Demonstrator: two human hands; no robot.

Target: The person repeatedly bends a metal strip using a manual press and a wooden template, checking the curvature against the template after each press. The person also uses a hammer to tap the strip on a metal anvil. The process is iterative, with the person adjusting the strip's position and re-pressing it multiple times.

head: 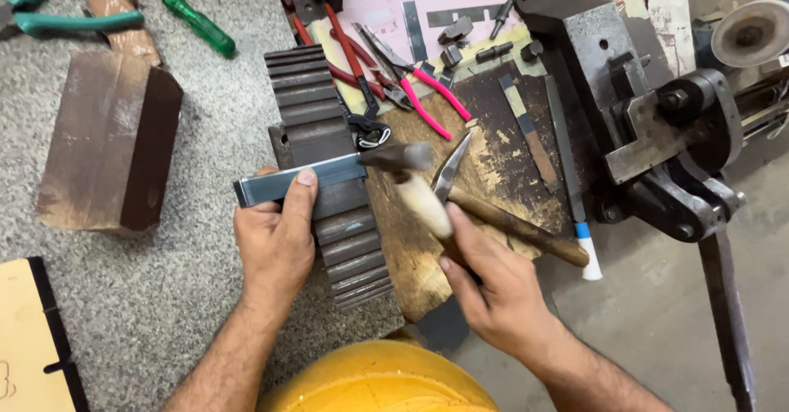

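Grey speckled table (189,297) lies open near me on the left. My left hand (275,243) has its fingers clamped on a flat steel strip (300,179), long axis running left to right across a ribbed metal block (325,174). My right hand (493,289) grips a hammer (411,178), its head on the strip's right end. Farther right, a bench vise (649,116) crowds the edge.

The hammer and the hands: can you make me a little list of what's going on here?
left hand: presses a flat metal strip onto a ridged steel block
right hand: grips a hammer by its wooden handle
hammer head: at the strip's right end, blurred
under the hammer: worn wooden board
nearby: pink-handled pliers, green screwdriver, brown block, bench vise
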